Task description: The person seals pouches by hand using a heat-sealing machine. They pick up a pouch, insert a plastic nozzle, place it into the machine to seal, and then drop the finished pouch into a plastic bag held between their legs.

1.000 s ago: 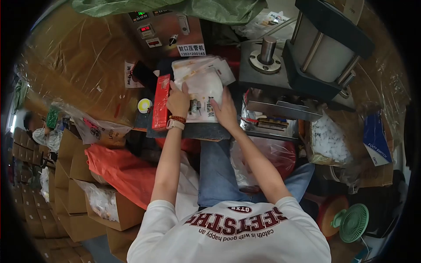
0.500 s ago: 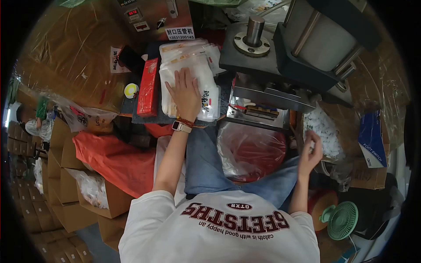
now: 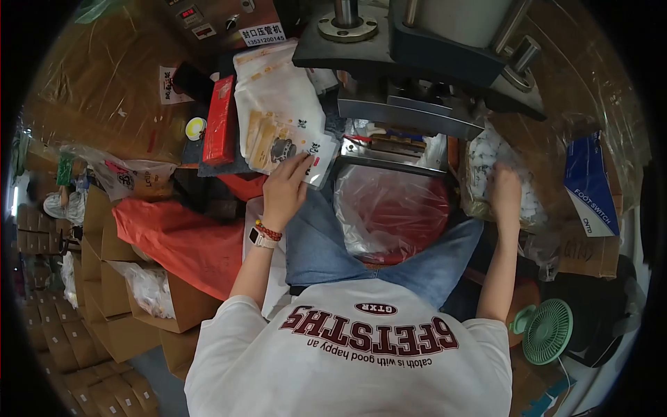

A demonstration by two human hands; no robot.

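A fanned stack of printed plastic pouches (image 3: pixel 278 97) lies on the dark work surface, its near ones showing a brown and grey picture. At the near corner of this stack my left hand (image 3: pixel 286 186) has its fingers closed on the edge of a pouch (image 3: pixel 323 156). To the right, my right hand (image 3: pixel 506 191) reaches down into a box of small white plastic pieces (image 3: pixel 486 149). Its fingers are curled among the pieces, and whatever they hold is hidden.
A red box (image 3: pixel 219 121) stands left of the pouches. Behind them is a machine control panel (image 3: pixel 229 21). A heavy press (image 3: pixel 431 62) overhangs a metal tray (image 3: pixel 396 142). A red stool (image 3: pixel 396 215) under clear plastic sits between the knees. A green fan (image 3: pixel 547 331) is at the right.
My left hand has gone from lying flat on the pouches to their near edge, and the pouches are now fanned out. My right hand has moved forward into the white pieces. The view has shifted.
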